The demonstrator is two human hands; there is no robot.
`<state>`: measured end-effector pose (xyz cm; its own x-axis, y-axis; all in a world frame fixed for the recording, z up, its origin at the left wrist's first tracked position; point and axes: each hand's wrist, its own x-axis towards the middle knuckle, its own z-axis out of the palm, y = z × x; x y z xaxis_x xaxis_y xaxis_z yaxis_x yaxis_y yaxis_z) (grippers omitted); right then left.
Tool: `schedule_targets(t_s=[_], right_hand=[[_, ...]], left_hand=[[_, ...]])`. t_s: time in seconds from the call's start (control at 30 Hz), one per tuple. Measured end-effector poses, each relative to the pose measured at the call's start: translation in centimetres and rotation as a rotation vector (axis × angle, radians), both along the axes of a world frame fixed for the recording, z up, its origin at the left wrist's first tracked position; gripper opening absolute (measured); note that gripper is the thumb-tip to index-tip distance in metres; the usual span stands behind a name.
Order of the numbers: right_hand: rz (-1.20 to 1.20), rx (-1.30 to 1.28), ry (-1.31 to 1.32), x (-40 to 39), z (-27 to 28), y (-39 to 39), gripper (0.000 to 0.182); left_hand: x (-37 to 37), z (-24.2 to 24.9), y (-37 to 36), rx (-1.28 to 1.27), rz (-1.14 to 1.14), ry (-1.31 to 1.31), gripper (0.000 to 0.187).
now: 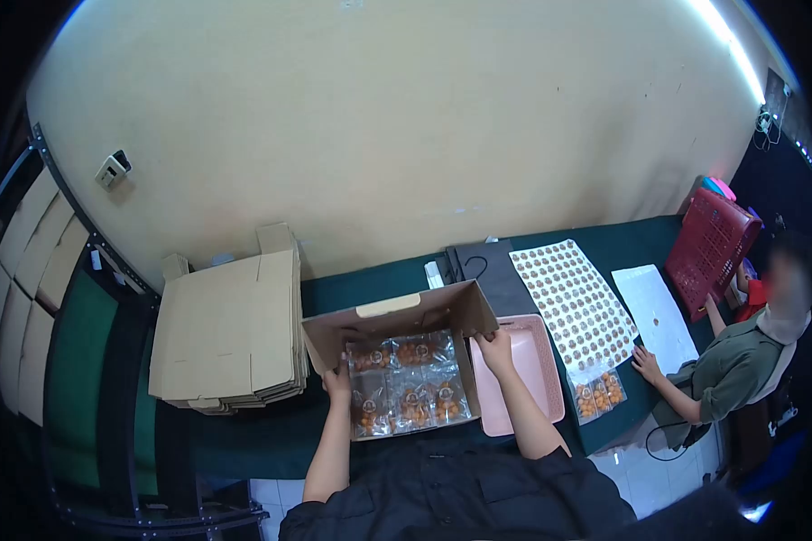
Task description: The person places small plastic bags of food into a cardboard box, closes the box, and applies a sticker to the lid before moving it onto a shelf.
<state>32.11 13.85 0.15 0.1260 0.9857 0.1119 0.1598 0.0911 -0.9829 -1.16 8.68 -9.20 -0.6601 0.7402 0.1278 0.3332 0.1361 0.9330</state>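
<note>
An open cardboard box (388, 311) stands in front of me, tilted a little, with its tall back wall raised. Inside lie several clear plastic packets (415, 397) of small orange balls, side by side in rows. My left hand (337, 380) grips the box's left side, fingers partly hidden by the wall. At the right side, my right hand (493, 352) is closed on the box's edge. Just right of the box, close to my right forearm, sits a pink plastic tray (539, 370).
Flattened cardboard boxes (221, 329) are stacked on the left of the green-covered table (343, 293). On the right lie a sticker sheet (573, 302), more packets (598, 395) and a white sheet (654, 311). A co-worker (740, 370) sits there beside a red basket (711, 243).
</note>
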Motion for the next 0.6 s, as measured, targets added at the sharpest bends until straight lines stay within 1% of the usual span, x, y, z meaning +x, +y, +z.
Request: schedule_targets(t_s=[0.03, 0.07, 0.1, 0.13, 0.17, 0.2, 0.23, 0.3, 0.33, 0.37, 0.43, 0.47, 0.5, 0.53, 0.57, 0.6], right_hand=[[-0.009, 0.012, -0.029, -0.7, 0.4, -1.0, 0.022], [-0.001, -0.014, -0.091, -0.9, 1.1, -1.6, 0.025], [-0.006, -0.03, -0.089, -0.9, 0.6, -1.8, 0.025], [-0.022, -0.001, -0.058, -0.8, 0.1, -1.8, 0.026], [-0.04, 0.032, -0.03, -0.5, -0.3, -1.7, 0.027], [-0.048, 0.019, -0.048, -0.4, 0.6, -1.9, 0.028], [-0.044, 0.078, -0.014, -0.2, 0.2, -1.6, 0.029], [-0.025, 0.066, -0.084, 0.1, -0.2, -1.1, 0.021], [-0.029, 0.052, -0.08, 0.0, 0.2, -0.8, 0.021], [-0.011, 0.057, -0.08, -0.3, 0.5, -0.4, 0.021], [0.01, 0.058, -0.079, -1.1, 1.3, -0.7, 0.022], [0.015, 0.062, -0.091, -1.5, 1.8, -0.9, 0.021], [0.02, 0.067, -0.103, -1.7, 2.0, -1.0, 0.021], [-0.007, 0.108, -0.177, -1.9, 1.4, -1.1, 0.023], [-0.007, 0.107, -0.178, -1.8, 1.2, -1.6, 0.023], [-0.021, 0.164, -0.203, -1.9, 1.2, -2.2, 0.022]], left_hand=[[-0.1, 0.1, -0.8, -0.015, 0.0, 0.002, 0.054], [-0.1, 0.1, -1.7, -0.139, -0.058, 0.158, 0.05], [-0.1, 0.2, -2.5, -0.262, -0.122, 0.313, 0.047], [0.0, 0.3, -3.2, -0.274, -0.133, 0.316, 0.047], [0.1, 0.5, -3.9, -0.208, -0.132, 0.298, 0.046], [0.3, 0.8, -4.4, -0.141, -0.132, 0.279, 0.045], [0.5, 1.7, -4.9, -0.152, -0.145, 0.282, 0.045], [0.5, 3.2, -5.0, -0.059, -0.205, 0.091, 0.044], [0.4, 3.5, -4.7, 0.002, -0.223, 0.062, 0.044], [0.3, 3.8, -4.4, -0.01, -0.224, 0.065, 0.044], [0.6, 5.3, -3.8, 0.091, -0.224, 0.037, 0.047], [0.7, 4.9, -3.5, 0.116, -0.162, 0.048, 0.051], [0.6, 4.3, -3.4, 0.113, -0.159, 0.048, 0.051], [0.5, 3.6, -3.3, 0.031, -0.145, 0.054, 0.053], [0.4, 3.0, -3.2, -0.05, -0.132, 0.06, 0.054], [0.6, 2.4, -3.2, -0.046, -0.147, 0.061, 0.049]])
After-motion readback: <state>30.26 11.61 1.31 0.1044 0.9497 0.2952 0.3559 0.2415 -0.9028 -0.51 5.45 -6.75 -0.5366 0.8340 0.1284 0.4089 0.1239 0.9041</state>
